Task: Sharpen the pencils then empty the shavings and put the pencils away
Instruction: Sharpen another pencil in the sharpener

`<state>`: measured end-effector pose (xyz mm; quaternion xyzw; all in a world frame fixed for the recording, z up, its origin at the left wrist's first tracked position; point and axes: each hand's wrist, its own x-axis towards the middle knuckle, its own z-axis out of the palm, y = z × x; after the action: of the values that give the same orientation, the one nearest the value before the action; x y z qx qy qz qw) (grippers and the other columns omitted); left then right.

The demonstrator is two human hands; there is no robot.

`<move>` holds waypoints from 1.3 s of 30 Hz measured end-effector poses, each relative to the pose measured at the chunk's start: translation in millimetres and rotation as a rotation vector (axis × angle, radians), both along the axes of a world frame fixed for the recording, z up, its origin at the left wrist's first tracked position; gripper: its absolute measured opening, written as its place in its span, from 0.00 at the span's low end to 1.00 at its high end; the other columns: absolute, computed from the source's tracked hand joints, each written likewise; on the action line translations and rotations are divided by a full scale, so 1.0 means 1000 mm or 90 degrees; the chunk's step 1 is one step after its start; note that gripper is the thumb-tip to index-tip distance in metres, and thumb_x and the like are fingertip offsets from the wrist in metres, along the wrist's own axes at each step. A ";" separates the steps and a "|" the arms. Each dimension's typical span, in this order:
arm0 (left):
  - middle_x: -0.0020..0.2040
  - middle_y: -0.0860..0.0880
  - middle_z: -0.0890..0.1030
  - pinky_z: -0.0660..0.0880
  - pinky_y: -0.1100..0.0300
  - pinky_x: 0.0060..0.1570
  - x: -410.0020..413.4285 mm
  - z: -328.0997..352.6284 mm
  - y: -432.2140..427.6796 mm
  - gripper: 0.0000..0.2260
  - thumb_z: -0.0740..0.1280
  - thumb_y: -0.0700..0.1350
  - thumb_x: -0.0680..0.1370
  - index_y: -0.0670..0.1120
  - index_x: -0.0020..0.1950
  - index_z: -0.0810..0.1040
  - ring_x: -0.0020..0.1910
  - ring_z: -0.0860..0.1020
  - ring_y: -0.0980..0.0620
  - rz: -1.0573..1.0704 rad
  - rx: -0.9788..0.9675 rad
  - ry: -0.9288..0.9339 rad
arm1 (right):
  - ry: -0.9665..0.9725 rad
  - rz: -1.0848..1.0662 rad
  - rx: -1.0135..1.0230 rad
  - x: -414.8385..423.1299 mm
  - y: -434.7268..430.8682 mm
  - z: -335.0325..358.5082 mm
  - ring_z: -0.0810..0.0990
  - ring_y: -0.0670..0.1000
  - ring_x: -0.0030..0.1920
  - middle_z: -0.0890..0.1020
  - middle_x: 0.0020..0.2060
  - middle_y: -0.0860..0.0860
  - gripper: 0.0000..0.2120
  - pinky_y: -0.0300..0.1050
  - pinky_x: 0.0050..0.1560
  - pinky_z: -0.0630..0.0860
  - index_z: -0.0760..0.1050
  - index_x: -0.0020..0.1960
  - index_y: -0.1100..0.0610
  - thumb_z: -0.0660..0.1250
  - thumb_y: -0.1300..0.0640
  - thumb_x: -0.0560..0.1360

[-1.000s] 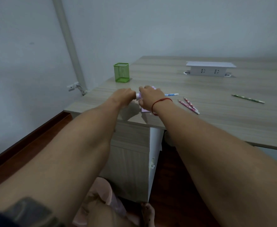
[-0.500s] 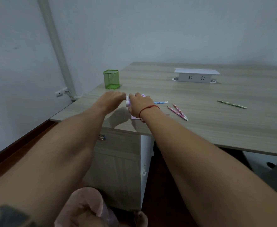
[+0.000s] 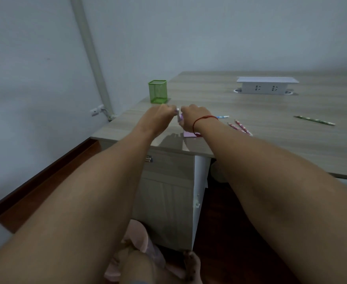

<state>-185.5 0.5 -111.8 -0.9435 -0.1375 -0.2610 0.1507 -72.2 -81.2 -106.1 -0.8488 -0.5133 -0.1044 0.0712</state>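
My left hand (image 3: 159,116) and my right hand (image 3: 192,117) meet above the desk's near left corner. Between them shows a small pale purple sharpener (image 3: 179,117); both hands have curled fingers round it, and what else they hold is hidden. A pink paper (image 3: 189,134) lies on the desk under my right wrist. A blue pencil (image 3: 222,116) lies just right of my right hand. Two red-patterned pencils (image 3: 240,128) lie further right, and a green pencil (image 3: 314,120) lies far right. A green mesh pencil holder (image 3: 157,91) stands behind my hands.
The wooden desk (image 3: 271,140) has a white socket box (image 3: 267,85) at the back. Below the desk's left end is a drawer cabinet (image 3: 166,191). A pink-lined bin (image 3: 135,240) sits on the floor by my feet. A wall with a pipe (image 3: 92,58) stands left.
The view has shifted a little between frames. My hands stay together at the desk corner; the left hand has drawn slightly away from the right, showing more of the sharpener between them.
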 end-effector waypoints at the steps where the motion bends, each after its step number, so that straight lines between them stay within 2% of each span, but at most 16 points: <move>1: 0.46 0.36 0.82 0.67 0.53 0.36 -0.003 -0.002 -0.003 0.07 0.62 0.36 0.79 0.37 0.54 0.77 0.44 0.81 0.35 0.011 -0.004 0.007 | -0.003 0.004 0.000 -0.001 -0.002 0.001 0.76 0.61 0.61 0.76 0.62 0.59 0.19 0.54 0.59 0.73 0.71 0.66 0.57 0.54 0.49 0.81; 3: 0.47 0.36 0.82 0.67 0.53 0.37 -0.006 -0.008 -0.005 0.07 0.60 0.37 0.80 0.38 0.55 0.76 0.46 0.80 0.35 0.028 -0.009 0.027 | -0.016 0.008 -0.008 -0.003 -0.004 0.004 0.77 0.62 0.59 0.77 0.61 0.59 0.19 0.52 0.57 0.73 0.72 0.64 0.59 0.54 0.49 0.81; 6: 0.46 0.36 0.81 0.72 0.47 0.39 -0.009 -0.019 -0.007 0.09 0.58 0.39 0.81 0.40 0.58 0.73 0.44 0.79 0.35 0.000 -0.030 0.059 | -0.037 0.010 -0.025 -0.003 -0.004 0.006 0.78 0.61 0.58 0.78 0.59 0.59 0.15 0.51 0.54 0.74 0.73 0.62 0.59 0.58 0.53 0.79; 9: 0.48 0.36 0.80 0.74 0.46 0.41 -0.010 -0.025 -0.011 0.10 0.57 0.42 0.82 0.39 0.60 0.73 0.45 0.79 0.36 0.020 -0.066 0.086 | -0.037 0.016 -0.035 -0.003 -0.004 0.006 0.78 0.61 0.57 0.78 0.59 0.59 0.14 0.50 0.54 0.74 0.73 0.61 0.59 0.60 0.55 0.78; 12: 0.48 0.36 0.79 0.73 0.48 0.42 -0.010 -0.020 -0.015 0.11 0.56 0.43 0.82 0.38 0.59 0.73 0.44 0.78 0.37 0.025 -0.093 0.103 | -0.034 0.017 -0.025 -0.003 -0.004 0.004 0.78 0.61 0.58 0.77 0.60 0.59 0.15 0.50 0.55 0.74 0.73 0.62 0.59 0.59 0.55 0.79; 15: 0.44 0.37 0.76 0.66 0.54 0.40 -0.007 -0.016 -0.022 0.11 0.54 0.39 0.82 0.38 0.58 0.73 0.41 0.73 0.41 0.054 -0.121 0.137 | -0.025 0.022 -0.017 -0.001 -0.005 0.003 0.76 0.62 0.60 0.76 0.61 0.60 0.17 0.50 0.57 0.73 0.71 0.64 0.59 0.57 0.53 0.80; 17: 0.48 0.37 0.79 0.69 0.53 0.42 -0.002 -0.022 -0.024 0.12 0.55 0.34 0.80 0.37 0.57 0.76 0.45 0.77 0.40 0.113 -0.102 0.176 | -0.023 0.027 -0.012 0.000 -0.006 0.001 0.75 0.62 0.61 0.74 0.63 0.60 0.18 0.51 0.58 0.72 0.70 0.65 0.59 0.56 0.52 0.80; 20: 0.54 0.38 0.80 0.74 0.52 0.50 0.005 -0.037 -0.020 0.12 0.56 0.34 0.79 0.36 0.56 0.77 0.53 0.80 0.40 0.170 -0.113 0.209 | -0.022 0.037 -0.015 0.002 -0.003 -0.003 0.74 0.62 0.62 0.73 0.64 0.60 0.18 0.52 0.60 0.71 0.68 0.66 0.59 0.56 0.51 0.80; 23: 0.56 0.38 0.80 0.74 0.51 0.53 0.015 -0.045 -0.010 0.11 0.57 0.37 0.80 0.37 0.57 0.77 0.55 0.79 0.40 0.168 -0.154 0.205 | -0.022 0.042 -0.001 0.005 0.001 -0.007 0.73 0.62 0.64 0.72 0.64 0.60 0.18 0.53 0.62 0.70 0.68 0.66 0.58 0.56 0.51 0.80; 26: 0.56 0.37 0.79 0.72 0.51 0.51 0.022 -0.042 0.002 0.13 0.57 0.42 0.80 0.38 0.56 0.78 0.54 0.78 0.38 0.162 -0.215 0.175 | -0.010 0.045 0.006 0.007 0.004 -0.010 0.71 0.62 0.66 0.72 0.65 0.60 0.18 0.53 0.63 0.69 0.68 0.66 0.58 0.58 0.52 0.79; 28: 0.55 0.36 0.79 0.71 0.51 0.50 0.026 -0.034 0.010 0.13 0.57 0.41 0.80 0.38 0.55 0.78 0.53 0.77 0.38 0.139 -0.233 0.163 | -0.009 0.050 0.006 0.008 0.005 -0.012 0.71 0.61 0.66 0.72 0.65 0.59 0.19 0.53 0.63 0.68 0.68 0.66 0.58 0.60 0.53 0.78; 32: 0.53 0.38 0.80 0.71 0.51 0.46 0.034 -0.012 0.024 0.09 0.60 0.38 0.78 0.40 0.55 0.78 0.52 0.79 0.39 0.134 -0.145 0.163 | -0.007 0.058 0.010 0.011 0.005 -0.010 0.73 0.60 0.63 0.73 0.64 0.57 0.18 0.53 0.63 0.69 0.68 0.66 0.57 0.59 0.52 0.78; 36: 0.51 0.34 0.80 0.74 0.49 0.44 0.036 0.006 0.035 0.10 0.60 0.36 0.79 0.38 0.57 0.79 0.50 0.80 0.36 0.076 -0.044 0.087 | -0.007 0.052 -0.002 0.010 0.002 -0.002 0.74 0.59 0.63 0.73 0.64 0.57 0.19 0.51 0.61 0.70 0.68 0.68 0.57 0.57 0.52 0.79; 39: 0.50 0.33 0.80 0.76 0.47 0.43 0.032 0.008 0.036 0.10 0.60 0.36 0.79 0.37 0.56 0.78 0.49 0.80 0.35 0.058 -0.014 0.055 | -0.017 0.044 -0.014 0.008 0.002 0.002 0.75 0.59 0.62 0.74 0.63 0.57 0.18 0.51 0.60 0.71 0.69 0.67 0.57 0.58 0.53 0.79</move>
<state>-153.9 36.1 -103.5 -0.9484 -0.1765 -0.2114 0.1574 -64.1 -78.7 -104.0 -0.8298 -0.5445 -0.1074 0.0589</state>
